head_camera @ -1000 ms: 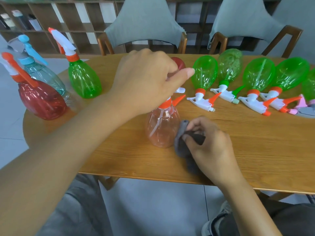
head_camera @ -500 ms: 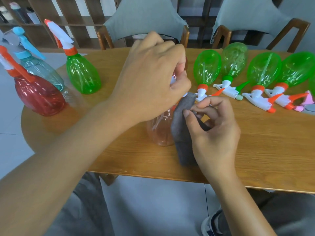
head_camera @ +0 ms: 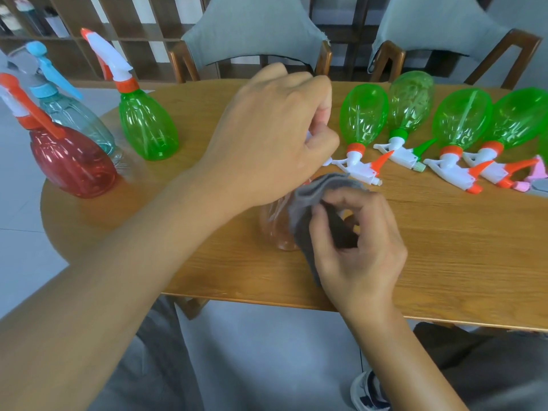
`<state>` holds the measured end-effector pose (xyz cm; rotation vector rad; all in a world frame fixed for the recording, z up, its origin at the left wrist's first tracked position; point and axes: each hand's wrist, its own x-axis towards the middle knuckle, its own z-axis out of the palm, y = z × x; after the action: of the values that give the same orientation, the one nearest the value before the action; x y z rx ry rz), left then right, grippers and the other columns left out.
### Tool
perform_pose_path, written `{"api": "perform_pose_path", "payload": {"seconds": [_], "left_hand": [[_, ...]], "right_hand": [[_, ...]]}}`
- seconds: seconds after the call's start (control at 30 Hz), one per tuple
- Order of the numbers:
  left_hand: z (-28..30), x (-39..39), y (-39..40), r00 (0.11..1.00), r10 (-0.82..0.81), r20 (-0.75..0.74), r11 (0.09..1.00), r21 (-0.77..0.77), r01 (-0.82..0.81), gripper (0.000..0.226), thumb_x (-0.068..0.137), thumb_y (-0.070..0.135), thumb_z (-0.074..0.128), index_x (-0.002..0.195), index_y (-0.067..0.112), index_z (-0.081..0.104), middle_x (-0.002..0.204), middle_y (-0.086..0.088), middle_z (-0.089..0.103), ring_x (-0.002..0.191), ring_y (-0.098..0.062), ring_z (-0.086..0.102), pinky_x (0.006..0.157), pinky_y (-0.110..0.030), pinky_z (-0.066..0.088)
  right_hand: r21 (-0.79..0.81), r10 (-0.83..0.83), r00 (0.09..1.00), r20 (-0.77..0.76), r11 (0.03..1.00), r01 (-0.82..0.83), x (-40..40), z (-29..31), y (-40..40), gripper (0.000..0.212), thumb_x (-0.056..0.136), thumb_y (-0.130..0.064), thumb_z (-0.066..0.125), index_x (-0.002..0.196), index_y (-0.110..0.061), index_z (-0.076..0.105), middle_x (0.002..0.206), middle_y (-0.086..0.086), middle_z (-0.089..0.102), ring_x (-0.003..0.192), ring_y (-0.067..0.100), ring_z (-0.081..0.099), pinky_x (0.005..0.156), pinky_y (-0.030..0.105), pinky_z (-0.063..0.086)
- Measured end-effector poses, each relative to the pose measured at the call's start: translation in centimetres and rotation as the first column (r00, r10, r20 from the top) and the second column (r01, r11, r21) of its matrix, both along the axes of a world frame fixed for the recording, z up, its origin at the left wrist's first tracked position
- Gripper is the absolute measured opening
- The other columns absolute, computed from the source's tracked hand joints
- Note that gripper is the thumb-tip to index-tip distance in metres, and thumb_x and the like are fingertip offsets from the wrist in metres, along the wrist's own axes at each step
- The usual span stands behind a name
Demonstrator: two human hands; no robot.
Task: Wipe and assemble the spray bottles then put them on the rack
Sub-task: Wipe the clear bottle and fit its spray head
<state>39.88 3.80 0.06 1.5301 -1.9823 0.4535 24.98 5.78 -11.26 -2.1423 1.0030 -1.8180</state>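
A wooden table (head_camera: 444, 262) with a rounded left end fills the view, two grey-covered chairs (head_camera: 252, 28) pushed in at its far side and dark open shelving (head_camera: 74, 34) behind them. At the far left stand three upright bottles with their trigger heads on: a red bottle (head_camera: 74, 164), a pale blue bottle (head_camera: 74, 120) behind it and a green bottle (head_camera: 148, 126) to its right. Along the far right lies a row of green bottles (head_camera: 364, 114) on their sides, heads pointing toward the near edge.

The bottle being worked on, a clear pink bottle (head_camera: 275, 229), stands upright near the middle of the table, mostly hidden. The left hand (head_camera: 267, 143) curls over its top, fingers closed round the trigger head. The right hand (head_camera: 361, 241) pinches a grey cloth (head_camera: 311, 209) between thumb and fingers and holds it against the bottle's right flank.

The bottle looks empty, thin-walled and light, so it will probably tip or skate on the smooth wood if pressed from one side only; its glossy plastic seems slippery and would dent under a hard squeeze. The neck, under the collar, is likely the stiffest and safest hold, leaving the belly free for the soft cloth.
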Motion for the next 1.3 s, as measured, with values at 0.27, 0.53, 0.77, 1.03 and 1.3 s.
{"api": "perform_pose_path", "payload": {"seconds": [0.27,0.53,0.77,1.03,1.3], "left_hand": [[0.0,0.1,-0.1,1.000,-0.017,-0.008,1.000,0.018,0.017,0.017,0.087,0.029,0.047,0.088,0.018,0.060,0.084,0.006,0.062,0.083,-0.014,0.042,0.072,-0.027,0.029],[0.0,-0.2,0.0,1.000,-0.001,-0.009,1.000,0.011,0.002,0.019,0.085,0.027,0.045,0.086,0.015,0.060,0.084,0.005,0.061,0.083,-0.017,0.044,0.072,-0.024,0.023],[0.2,-0.4,0.1,1.000,0.019,-0.021,0.998,0.060,-0.017,0.018,0.084,0.028,0.043,0.085,0.017,0.057,0.085,0.007,0.058,0.086,-0.016,0.041,0.075,-0.026,0.026],[0.6,-0.4,0.1,0.998,0.000,-0.058,0.990,0.140,0.008,0.015,0.084,0.024,0.045,0.089,0.019,0.058,0.092,0.005,0.060,0.094,-0.018,0.043,0.083,-0.029,0.033],[0.9,-0.1,0.4,0.979,-0.053,-0.196,0.961,0.255,0.103,0.025,0.086,0.005,0.045,0.105,0.018,0.056,0.105,0.008,0.045,0.102,-0.016,0.035,0.083,-0.015,0.028]], "right_hand": [[0.279,0.184,0.974,0.135,0.936,-0.215,0.2,1.5,-1.5,0.010,0.093,-0.006,0.068,0.098,-0.014,0.067,0.094,-0.005,0.067,0.090,0.015,0.066,0.083,0.037,0.054],[0.303,0.236,0.969,-0.068,0.930,-0.205,-1.7,0.2,-1.7,0.014,0.094,-0.007,0.067,0.106,-0.013,0.061,0.099,-0.007,0.061,0.092,0.013,0.061,0.084,0.024,0.047],[0.455,0.247,0.928,-0.278,0.885,-0.100,-3.4,-0.2,-1.7,0.035,0.087,-0.018,0.074,0.109,-0.034,0.052,0.100,-0.024,0.056,0.101,0.008,0.058,0.086,0.038,0.053],[0.543,0.259,0.903,-0.342,0.839,-0.035,-3.6,0.0,-1.6,0.045,0.081,-0.012,0.077,0.104,-0.037,0.048,0.096,-0.022,0.059,0.101,0.002,0.058,0.085,0.030,0.049],[0.524,0.171,0.984,-0.052,0.844,-0.119,-2.8,1.3,-1.3,0.038,0.084,0.000,0.072,0.096,-0.027,0.048,0.087,-0.016,0.070,0.088,-0.006,0.066,0.066,0.010,0.043]]}}
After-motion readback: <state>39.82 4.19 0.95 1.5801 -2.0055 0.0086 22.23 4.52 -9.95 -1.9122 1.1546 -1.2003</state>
